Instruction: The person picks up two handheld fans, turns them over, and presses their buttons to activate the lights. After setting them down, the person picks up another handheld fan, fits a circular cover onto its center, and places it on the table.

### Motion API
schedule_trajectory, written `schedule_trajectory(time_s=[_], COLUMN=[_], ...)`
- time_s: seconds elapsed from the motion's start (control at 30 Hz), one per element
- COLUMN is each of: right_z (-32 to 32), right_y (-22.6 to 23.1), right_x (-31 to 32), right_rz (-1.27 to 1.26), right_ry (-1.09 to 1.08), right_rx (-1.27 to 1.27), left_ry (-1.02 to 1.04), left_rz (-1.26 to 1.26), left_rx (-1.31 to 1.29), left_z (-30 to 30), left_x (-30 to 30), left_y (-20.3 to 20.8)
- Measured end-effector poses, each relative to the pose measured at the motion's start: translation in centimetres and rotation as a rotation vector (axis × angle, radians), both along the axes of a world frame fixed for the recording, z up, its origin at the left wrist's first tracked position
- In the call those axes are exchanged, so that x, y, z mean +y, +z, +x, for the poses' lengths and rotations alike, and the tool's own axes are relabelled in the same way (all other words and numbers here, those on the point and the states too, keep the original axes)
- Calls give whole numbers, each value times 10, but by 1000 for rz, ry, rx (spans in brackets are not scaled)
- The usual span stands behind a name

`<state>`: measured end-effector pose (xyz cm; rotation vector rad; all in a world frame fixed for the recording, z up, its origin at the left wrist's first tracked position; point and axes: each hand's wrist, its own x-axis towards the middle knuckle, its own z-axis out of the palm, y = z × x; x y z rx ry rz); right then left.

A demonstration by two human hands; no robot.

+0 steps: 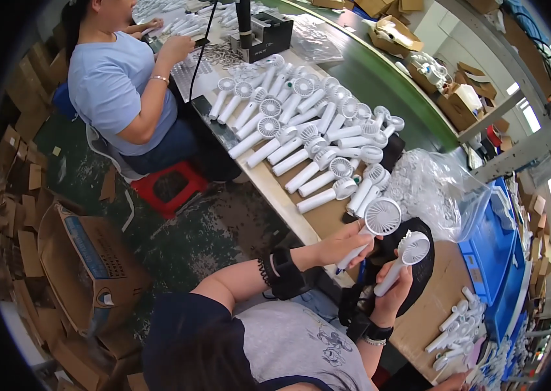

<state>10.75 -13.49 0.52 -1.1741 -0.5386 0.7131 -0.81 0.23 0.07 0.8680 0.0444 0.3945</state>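
Note:
My left hand (342,246) is closed round the handle of a white handheld fan (383,216), whose round grille faces up. In my right hand (394,281) is a second white handheld fan (412,249), gripped by its handle with the head tilted. The two fan heads are close together above the table's near edge. Beside them, many more white handheld fans (301,140) lie in rows on the table. A black item (424,264), whose kind I cannot make out, sits behind my right hand.
A clear plastic bag (429,189) and blue trays (484,260) are to the right. Small white parts (458,322) lie nearer on the table (429,326). On the left, a co-worker (122,85) sits on a red stool (170,189). An open cardboard box (103,260) stands on the floor.

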Motion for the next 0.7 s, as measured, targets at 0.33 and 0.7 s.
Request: schedule_trajectory(time_s=[0.33,0.7], right_z=[6,20], right_y=[4,19], right_x=[9,17], right_rz=[-60,84], right_ry=[66,126], right_rx=[31,111], left_ry=[-26,-11], left_rz=[70,74], left_rx=[49,40], left_z=[14,20], left_x=[10,19], left_y=[-2,8])
